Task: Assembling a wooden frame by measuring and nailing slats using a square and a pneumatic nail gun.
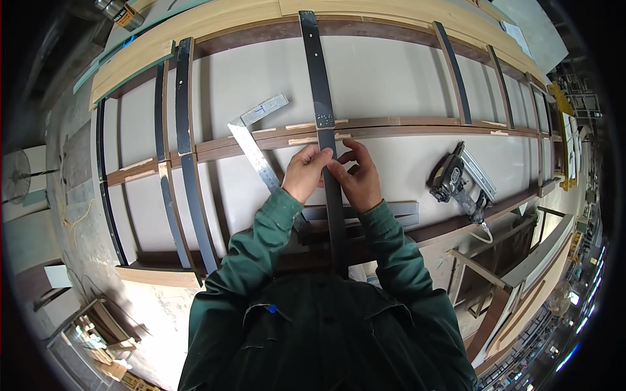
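Black strip (pixel 334 221) runs down from the frame's centre, between the left hand (pixel 304 174) and right hand (pixel 362 179). Thumbs touch it, nearly meeting, fingers partly curled; whether either hand grips it, I cannot tell. Nail gun (pixel 448 177) lies right of centre.

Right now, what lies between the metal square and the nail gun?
In the head view, left to right: the left hand, dark strip, right hand, then bare white panel before the nail gun.
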Motion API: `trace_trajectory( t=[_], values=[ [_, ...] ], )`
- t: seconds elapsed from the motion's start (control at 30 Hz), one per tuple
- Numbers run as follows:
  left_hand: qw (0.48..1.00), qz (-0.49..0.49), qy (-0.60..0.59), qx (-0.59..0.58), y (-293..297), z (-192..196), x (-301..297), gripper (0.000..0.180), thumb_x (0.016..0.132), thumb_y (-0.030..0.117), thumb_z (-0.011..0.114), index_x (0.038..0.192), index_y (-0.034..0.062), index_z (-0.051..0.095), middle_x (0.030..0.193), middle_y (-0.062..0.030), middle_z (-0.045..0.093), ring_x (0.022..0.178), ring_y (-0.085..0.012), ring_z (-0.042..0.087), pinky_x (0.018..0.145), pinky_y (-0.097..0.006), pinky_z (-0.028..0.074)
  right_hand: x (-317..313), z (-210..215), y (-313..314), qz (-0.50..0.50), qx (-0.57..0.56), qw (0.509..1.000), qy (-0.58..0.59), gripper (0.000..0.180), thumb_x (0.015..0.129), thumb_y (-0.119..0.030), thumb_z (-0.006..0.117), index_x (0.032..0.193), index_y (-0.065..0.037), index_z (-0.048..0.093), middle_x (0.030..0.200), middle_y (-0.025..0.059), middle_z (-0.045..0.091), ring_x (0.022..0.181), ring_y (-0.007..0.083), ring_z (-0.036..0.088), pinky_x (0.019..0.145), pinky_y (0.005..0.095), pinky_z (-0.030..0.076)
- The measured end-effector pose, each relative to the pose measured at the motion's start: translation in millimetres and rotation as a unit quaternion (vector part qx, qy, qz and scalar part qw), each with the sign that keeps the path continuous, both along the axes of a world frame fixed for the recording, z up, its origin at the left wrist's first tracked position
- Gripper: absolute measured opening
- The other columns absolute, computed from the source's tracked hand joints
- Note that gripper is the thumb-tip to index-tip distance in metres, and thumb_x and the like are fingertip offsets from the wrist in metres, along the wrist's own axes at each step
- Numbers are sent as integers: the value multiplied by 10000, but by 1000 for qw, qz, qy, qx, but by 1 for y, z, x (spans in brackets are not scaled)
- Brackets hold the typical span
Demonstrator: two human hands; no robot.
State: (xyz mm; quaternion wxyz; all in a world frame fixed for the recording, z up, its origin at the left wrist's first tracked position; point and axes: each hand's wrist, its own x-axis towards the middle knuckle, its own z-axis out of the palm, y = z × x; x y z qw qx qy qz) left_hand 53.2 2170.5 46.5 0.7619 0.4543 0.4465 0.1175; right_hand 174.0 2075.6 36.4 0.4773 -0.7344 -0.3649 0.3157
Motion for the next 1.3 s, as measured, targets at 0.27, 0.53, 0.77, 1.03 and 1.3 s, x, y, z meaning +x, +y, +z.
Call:
trace_trajectory(
  t=[0.27,0.53,0.77,1.03,1.3],
  values=[
    [999,22,-27,-33,3,0,-1,210,969,280,569,914,77,571,697,33,550,541,-55,536,482,-222,474,91,49,-94,-87,-53,960,-260,546,754,-13,698,1274,-64,537,1102,85,580,919,220,577,791,341,488],
    [999,25,-45,8,-3,-1,4,211,972,257,566,1030,54,549,722,7,579,564,-71,566,464,-232,480,200,14,-199,13,-432,694,-575,988,672,-114,686,1528,-208,203,1196,140,553,1089,346,521,1021,459,382],
    [996,28,-77,38,-2,-16,1,278,946,284,589,1063,33,565,749,-14,571,637,-84,534,536,-255,457,211,68,-156,-59,-376,808,-450,510,678,-248,719,1151,-89,615,961,240,667,906,406,654,794,471,530],
    [985,38,-81,149,-4,-25,4,269,924,265,614,1029,20,576,756,-33,575,650,-111,520,558,-279,429,75,215,-21,49,-264,963,-2,148,855,-134,683,892,-8,615,594,11,565,458,95,523,452,250,424],
    [995,14,-73,73,-5,-28,8,271,930,258,596,1050,17,563,750,-88,613,659,-147,572,600,-302,467,41,202,32,137,-271,953,-18,170,846,-150,718,848,-24,605,561,-1,542,424,74,488,408,232,383]
  ],
)
